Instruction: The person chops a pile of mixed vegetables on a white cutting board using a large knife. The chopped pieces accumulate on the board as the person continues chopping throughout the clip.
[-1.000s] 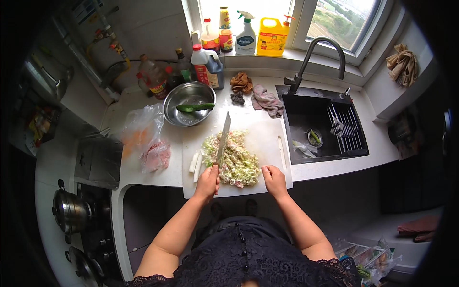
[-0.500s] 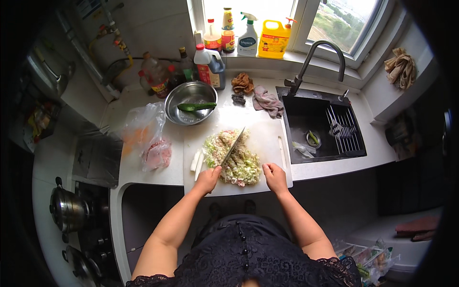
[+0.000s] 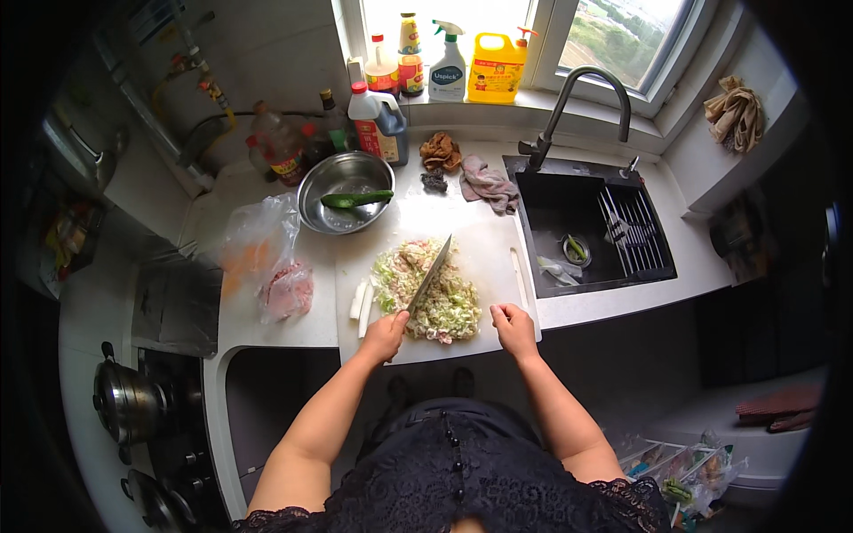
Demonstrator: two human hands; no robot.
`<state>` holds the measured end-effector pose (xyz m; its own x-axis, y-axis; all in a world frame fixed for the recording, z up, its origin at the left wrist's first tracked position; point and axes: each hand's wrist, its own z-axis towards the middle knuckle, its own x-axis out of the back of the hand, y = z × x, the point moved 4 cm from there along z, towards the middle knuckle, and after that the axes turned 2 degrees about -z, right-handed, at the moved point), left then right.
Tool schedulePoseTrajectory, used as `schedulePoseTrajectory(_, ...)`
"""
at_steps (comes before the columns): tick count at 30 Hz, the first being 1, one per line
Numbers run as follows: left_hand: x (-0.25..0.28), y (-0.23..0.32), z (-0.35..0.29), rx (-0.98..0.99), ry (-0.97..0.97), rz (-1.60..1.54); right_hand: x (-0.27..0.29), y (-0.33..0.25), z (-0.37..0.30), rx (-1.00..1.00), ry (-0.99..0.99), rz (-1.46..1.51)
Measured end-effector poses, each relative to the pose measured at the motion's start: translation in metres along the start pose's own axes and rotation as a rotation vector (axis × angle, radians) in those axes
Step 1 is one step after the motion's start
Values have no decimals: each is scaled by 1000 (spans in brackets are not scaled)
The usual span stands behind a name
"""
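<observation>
My left hand is closed around the handle of a kitchen knife. Its blade slants up and to the right across a heap of finely chopped pale green and pinkish food. The heap lies on a white cutting board. At the board's right front, just beside the heap, my right hand is curled into a loose fist, and nothing shows in it. White stalk pieces lie on the board left of the knife hand.
Behind the board, a steel bowl holds a green cucumber-like vegetable. Plastic bags with pink and orange contents lie to the left. A black sink is at the right, with a rag beside it. Bottles stand at the back.
The view has shifted slightly, so the counter sits a little farther left in it. My hands and the knife keep nearly the same pose over the chopped heap.
</observation>
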<state>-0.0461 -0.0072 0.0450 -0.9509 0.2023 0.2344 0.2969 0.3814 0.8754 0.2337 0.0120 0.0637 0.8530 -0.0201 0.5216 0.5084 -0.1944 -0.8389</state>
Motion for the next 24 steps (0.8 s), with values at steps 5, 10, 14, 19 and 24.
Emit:
schedulePoseTrajectory(5, 6, 8, -2, 61, 6, -5, -1, 4, 0, 26, 12, -9)
schedulePoseTrajectory(10, 10, -21, 3, 22, 74, -34, -6, 11, 3, 2, 33, -81)
schedulePoseTrajectory(14, 14, 4, -8, 55, 73, -81, -10, 40, 10, -32, 70, -231)
schedulePoseTrajectory(19, 21, -12, -6, 45, 115, -35, -12, 43, 4, -4, 46, -524)
schedulePoseTrajectory(24, 30, 4, -11, 40, 127, -115, -15, 41, 10, 11, -14, -676)
